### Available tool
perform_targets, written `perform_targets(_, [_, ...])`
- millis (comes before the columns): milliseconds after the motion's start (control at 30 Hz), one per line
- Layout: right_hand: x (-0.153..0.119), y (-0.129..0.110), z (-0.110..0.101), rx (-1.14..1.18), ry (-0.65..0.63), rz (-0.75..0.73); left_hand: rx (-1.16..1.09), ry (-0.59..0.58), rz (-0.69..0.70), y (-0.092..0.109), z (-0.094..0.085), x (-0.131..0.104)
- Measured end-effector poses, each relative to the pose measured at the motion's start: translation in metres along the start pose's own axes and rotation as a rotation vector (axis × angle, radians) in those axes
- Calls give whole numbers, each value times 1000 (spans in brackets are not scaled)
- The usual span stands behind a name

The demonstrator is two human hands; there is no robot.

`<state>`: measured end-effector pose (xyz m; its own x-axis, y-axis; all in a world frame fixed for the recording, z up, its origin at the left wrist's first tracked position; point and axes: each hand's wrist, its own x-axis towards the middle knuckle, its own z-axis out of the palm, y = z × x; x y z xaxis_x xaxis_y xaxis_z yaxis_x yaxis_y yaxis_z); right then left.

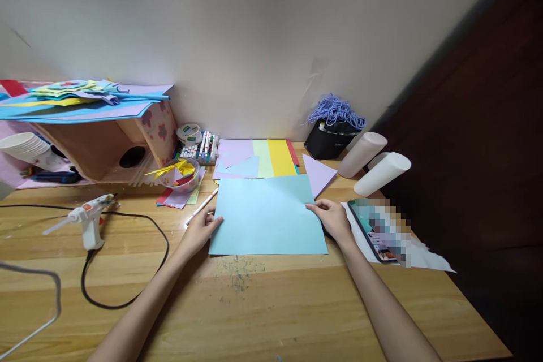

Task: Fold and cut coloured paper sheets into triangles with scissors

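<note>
A light blue sheet of paper (267,216) is held above the wooden table by its two sides. My left hand (203,229) grips its left edge, thumb on top and the other fingers curled behind. At its right edge, my right hand (333,218) pinches the paper between thumb and fingers. A white marker (202,207) lies just beyond my left hand. Behind the sheet are stacked coloured papers, with yellow (280,157) and pale green ones showing, and a lilac triangular piece (319,174) lies to their right.
On the left are a glue gun (91,218) with a looping black cord, a bowl of paper scraps (180,176) and a box shelf (156,130). Two white cylinders (382,173), a black yarn holder (328,140) and a phone (377,232) are on the right.
</note>
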<state>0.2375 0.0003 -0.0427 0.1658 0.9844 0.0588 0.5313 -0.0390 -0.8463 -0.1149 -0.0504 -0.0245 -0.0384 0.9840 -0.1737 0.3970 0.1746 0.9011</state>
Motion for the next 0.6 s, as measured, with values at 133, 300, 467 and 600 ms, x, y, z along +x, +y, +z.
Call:
perform_targets(133, [1, 2, -1, -25, -10, -13, -17, 3, -23, -3, -1, 2])
perform_targets(300, [4, 8, -4, 61, -105, 35, -71, -5, -75, -4, 0, -1])
perform_targets(467, [4, 9, -7, 95, -198, 102, -6, 26, -15, 4, 0, -5])
perform_targets(600, [3, 4, -11, 25, -235, 17, -54, 28, -16, 9, -1, -7])
